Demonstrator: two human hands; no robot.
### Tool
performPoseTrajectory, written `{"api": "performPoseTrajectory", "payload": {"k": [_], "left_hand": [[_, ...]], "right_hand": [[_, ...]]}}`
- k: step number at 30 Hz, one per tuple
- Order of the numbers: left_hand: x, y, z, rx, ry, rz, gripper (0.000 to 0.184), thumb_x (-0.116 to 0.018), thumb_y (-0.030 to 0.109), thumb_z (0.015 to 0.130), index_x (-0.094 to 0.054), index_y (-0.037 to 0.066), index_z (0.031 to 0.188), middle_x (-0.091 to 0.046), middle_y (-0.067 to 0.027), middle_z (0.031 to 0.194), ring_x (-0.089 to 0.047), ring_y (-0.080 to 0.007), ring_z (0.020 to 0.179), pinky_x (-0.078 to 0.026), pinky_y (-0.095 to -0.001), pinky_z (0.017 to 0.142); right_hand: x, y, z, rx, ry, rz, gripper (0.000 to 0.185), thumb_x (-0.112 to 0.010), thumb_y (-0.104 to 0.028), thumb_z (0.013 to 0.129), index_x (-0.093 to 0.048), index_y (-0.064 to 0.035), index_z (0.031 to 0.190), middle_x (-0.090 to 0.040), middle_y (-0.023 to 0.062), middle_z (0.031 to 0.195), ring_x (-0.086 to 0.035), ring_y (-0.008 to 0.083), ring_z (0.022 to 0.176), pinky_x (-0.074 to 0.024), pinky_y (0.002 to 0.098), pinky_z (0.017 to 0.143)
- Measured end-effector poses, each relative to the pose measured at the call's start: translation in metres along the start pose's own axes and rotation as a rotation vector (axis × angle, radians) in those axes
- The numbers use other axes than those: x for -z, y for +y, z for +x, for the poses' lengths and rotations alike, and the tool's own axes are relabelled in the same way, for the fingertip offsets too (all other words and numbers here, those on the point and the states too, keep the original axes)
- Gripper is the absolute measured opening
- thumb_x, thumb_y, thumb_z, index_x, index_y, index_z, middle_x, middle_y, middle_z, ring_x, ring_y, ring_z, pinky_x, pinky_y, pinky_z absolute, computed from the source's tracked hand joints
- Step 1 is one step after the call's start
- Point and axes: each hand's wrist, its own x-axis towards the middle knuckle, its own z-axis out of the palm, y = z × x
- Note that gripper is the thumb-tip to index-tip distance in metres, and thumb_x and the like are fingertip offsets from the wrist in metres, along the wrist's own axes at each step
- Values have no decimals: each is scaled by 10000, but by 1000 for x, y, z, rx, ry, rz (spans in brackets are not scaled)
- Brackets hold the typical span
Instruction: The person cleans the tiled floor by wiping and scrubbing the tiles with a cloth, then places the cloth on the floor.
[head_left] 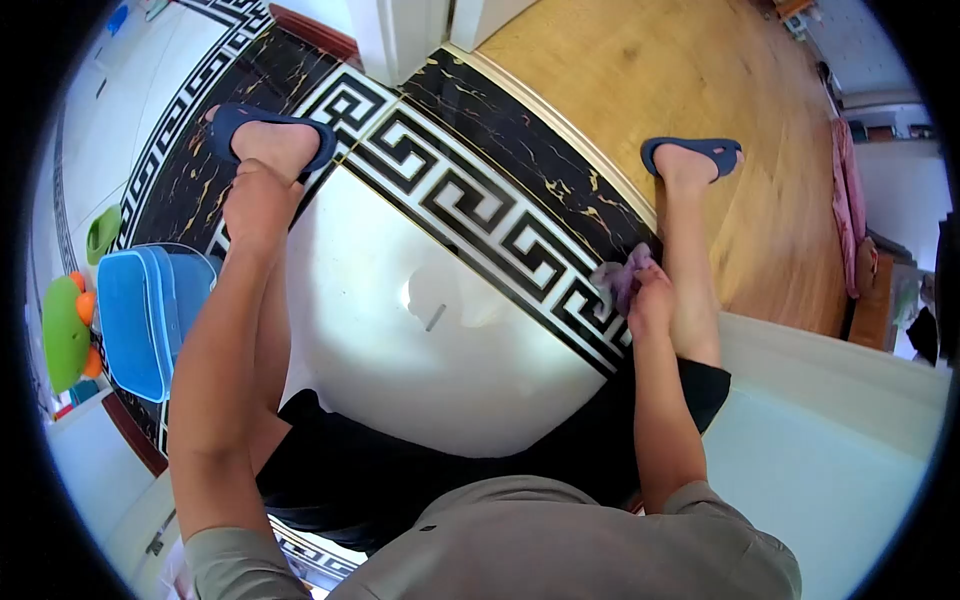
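My right hand (652, 302) is closed around a bunched purple cloth (626, 278). The cloth hangs at the edge of the black and white key-pattern floor border (480, 205), close to my right shin. On the other side, my left hand (262, 205) is wrapped round my left ankle, just above a dark blue slipper (235, 130). Some of its fingers are hidden from this angle. A matching slipper (690, 155) is on my right foot, which stands on the wooden floor (590, 70).
Beside my left arm stands a clear container with a blue lid (135, 320). Green and orange plastic items (65, 335) lie left of it. A white door frame (400, 40) rises ahead, and a pale panel (820, 400) is at my right.
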Motion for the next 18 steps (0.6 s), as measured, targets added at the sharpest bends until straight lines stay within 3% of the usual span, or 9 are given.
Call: {"api": "performPoseTrajectory", "payload": {"k": [1,4,6,7,9,11,13,17,18], "left_hand": [[-1,-1,1,8,-4,-4,621,-783,394,795,-509,-86,1078,-702,-266,1008,-728,-392,896,-604,-445,774],[-2,-2,1,33,-10,-22,615,-777,380,795,-503,-86,1087,-700,-266,1009,-726,-391,903,-602,-442,784],[0,0,1,45,-23,-21,618,-774,362,788,-503,-95,1103,-701,-261,1009,-726,-386,915,-602,-440,795],[-1,2,2,53,-25,-8,626,-776,362,785,-503,-99,1109,-700,-259,1013,-728,-380,916,-604,-433,796],[-3,2,6,73,-28,22,642,-781,360,778,-502,-107,1120,-700,-257,1021,-731,-367,917,-607,-420,797],[-6,1,9,74,-33,18,667,-793,371,771,-501,-115,1122,-700,-250,1024,-738,-351,897,-613,-403,778],[-6,-1,8,66,-38,25,688,-804,385,763,-501,-119,1121,-699,-246,1025,-742,-339,887,-617,-394,765],[-5,-1,8,41,-12,18,721,-822,408,750,-500,-122,1117,-695,-243,1015,-743,-335,878,-621,-391,745],[-4,0,7,39,-6,21,720,-822,408,751,-500,-122,1117,-695,-242,1011,-743,-334,874,-621,-389,743]], "right_hand": [[-4,14,13,-13,85,-88,361,-536,40,885,-648,62,1227,-677,126,1144,-647,244,1035,-491,332,954],[-36,72,79,478,145,-498,404,-621,-55,866,-633,95,1242,-681,204,1157,-651,322,1076,-485,375,969],[-118,25,38,491,33,-704,464,-664,-143,835,-648,89,1237,-647,282,1221,-605,369,1180,-442,385,1044],[-144,46,67,635,24,-726,457,-663,-171,834,-661,85,1213,-629,299,1255,-598,403,1185,-448,422,1049],[-216,33,59,786,-31,-849,466,-668,-222,836,-671,54,1211,-637,297,1225,-592,429,1174,-459,455,1037],[-282,29,53,860,-78,-933,424,-630,-172,835,-666,36,1204,-651,285,1175,-599,430,1143,-469,469,1018],[-335,49,48,1005,-88,-868,363,-624,-191,845,-689,-19,1158,-644,251,1132,-623,434,1028,-512,486,908],[-384,61,-31,846,-550,-922,339,-584,-111,850,-672,-46,1171,-554,263,1260,-577,430,1134,-472,486,992],[-390,56,-51,694,-634,-935,344,-591,-121,853,-707,-51,1169,-619,246,1211,-586,434,1148,-473,472,1004]]}}
